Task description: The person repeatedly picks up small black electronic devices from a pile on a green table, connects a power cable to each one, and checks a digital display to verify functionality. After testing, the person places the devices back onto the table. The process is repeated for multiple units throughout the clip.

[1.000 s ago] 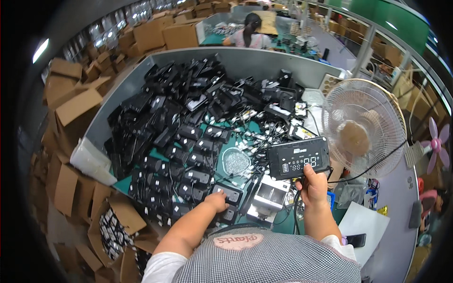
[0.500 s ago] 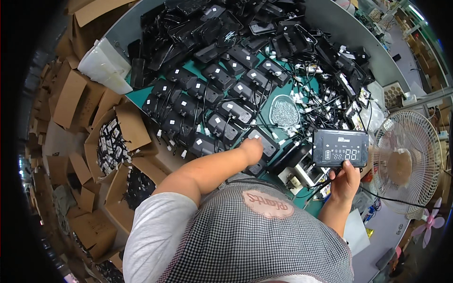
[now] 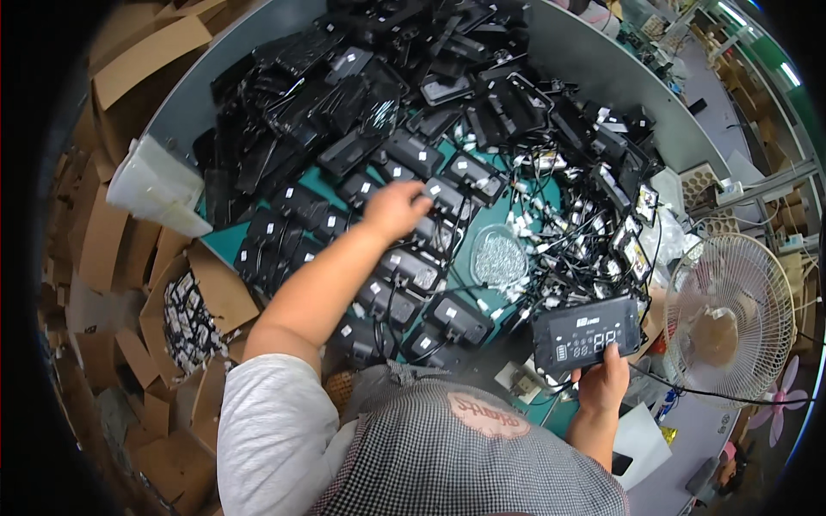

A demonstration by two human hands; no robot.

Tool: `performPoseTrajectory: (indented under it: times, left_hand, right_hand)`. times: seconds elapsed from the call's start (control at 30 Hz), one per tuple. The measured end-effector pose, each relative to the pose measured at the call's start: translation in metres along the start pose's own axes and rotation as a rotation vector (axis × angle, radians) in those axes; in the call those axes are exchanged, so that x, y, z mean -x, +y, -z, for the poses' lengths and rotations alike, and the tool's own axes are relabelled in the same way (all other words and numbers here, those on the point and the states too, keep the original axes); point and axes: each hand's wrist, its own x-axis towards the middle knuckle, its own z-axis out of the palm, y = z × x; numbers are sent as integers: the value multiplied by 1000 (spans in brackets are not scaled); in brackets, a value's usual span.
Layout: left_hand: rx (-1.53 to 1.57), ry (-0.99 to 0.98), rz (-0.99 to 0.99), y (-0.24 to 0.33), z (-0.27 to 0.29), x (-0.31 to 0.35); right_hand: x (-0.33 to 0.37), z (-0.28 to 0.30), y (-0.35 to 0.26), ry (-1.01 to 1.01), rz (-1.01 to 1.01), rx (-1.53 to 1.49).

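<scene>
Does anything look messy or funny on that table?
Yes: black cases at the back lie in a jumbled heap, and cables to the right are tangled, whereas the nearer black units sit in rough rows.

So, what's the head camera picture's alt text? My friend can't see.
A person's right hand has a black box with white markings in its grip, while the left hand is over rows of dark boxes on a green table. Beyond them is a black heap, with a fan at right.

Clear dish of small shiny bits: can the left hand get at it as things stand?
Probably yes: the left hand is among the black units, its grip unclear; the dish lies to its right, nothing over it, mostly low units between.
</scene>
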Motion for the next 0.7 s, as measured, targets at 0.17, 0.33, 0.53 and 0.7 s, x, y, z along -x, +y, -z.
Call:
performPoseTrajectory:
  times: [0.17,0.33,0.53,0.7]
  left_hand:
    - [-131,114,252,-33,32,-107]
    - [-286,204,335,-83,11,-179]
    - [-409,12,710,-62,7,-209]
    - [-457,-16,797,-62,0,-220]
  right_hand:
    - [-14,7,8,103,-22,32]
    - [-28,11,7,142,-39,-83]
    - [-39,43,6,71,-43,-205]
    - [-43,53,14,100,-58,-207]
